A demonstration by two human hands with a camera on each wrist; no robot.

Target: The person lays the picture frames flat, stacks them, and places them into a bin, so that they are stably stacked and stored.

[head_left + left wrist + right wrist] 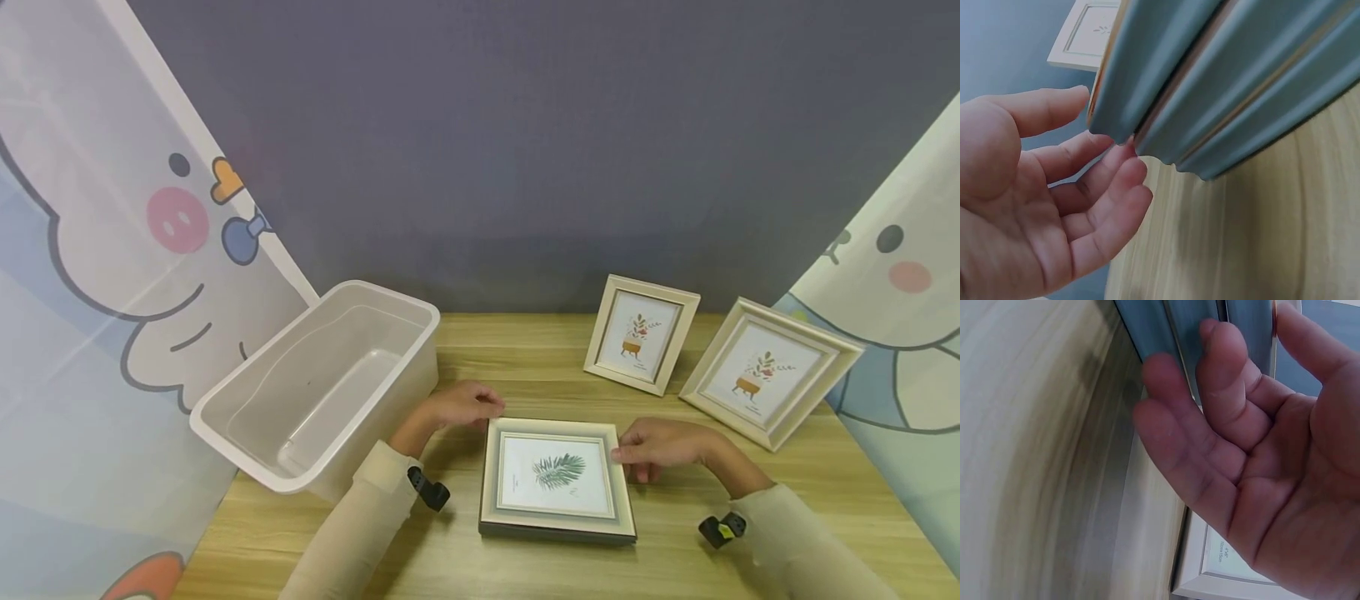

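Grey-blue picture frame (557, 477) with a green leaf print lies flat on the wooden table (525, 358), directly in front of me, between my 2 hands. My left hand (461, 406) sits at the frame's far left corner; in the left wrist view my fingers (1107, 187) are loosely extended, with the fingertips just meeting the frame's ribbed grey-blue edge (1210, 94), and nothing is clamped. My right hand (660, 446) is at the frame's right side near the far corner; in the right wrist view those fingers (1222, 369) are relaxed and laid against the frame's edge (1179, 331), touching it without wrapping around it. Whether my thumbs press on the top face I cannot tell.

To my left, a white plastic bin (247, 417) stands on the table with its open top facing up; it is near my left forearm but apart from the frame. Beyond the frame on the right, 2 cream frames stand propped up: a smaller cream frame (641, 333) closer to the middle, and a larger cream frame (768, 371) further right, both showing a small orange and red plant print. They are just beside each other and well clear of my hands. A small black wrist camera (429, 489) is strapped on my left sleeve and another (722, 529) on my right. Cartoon curtains (97, 275) hang on both sides of a grey wall (525, 125).
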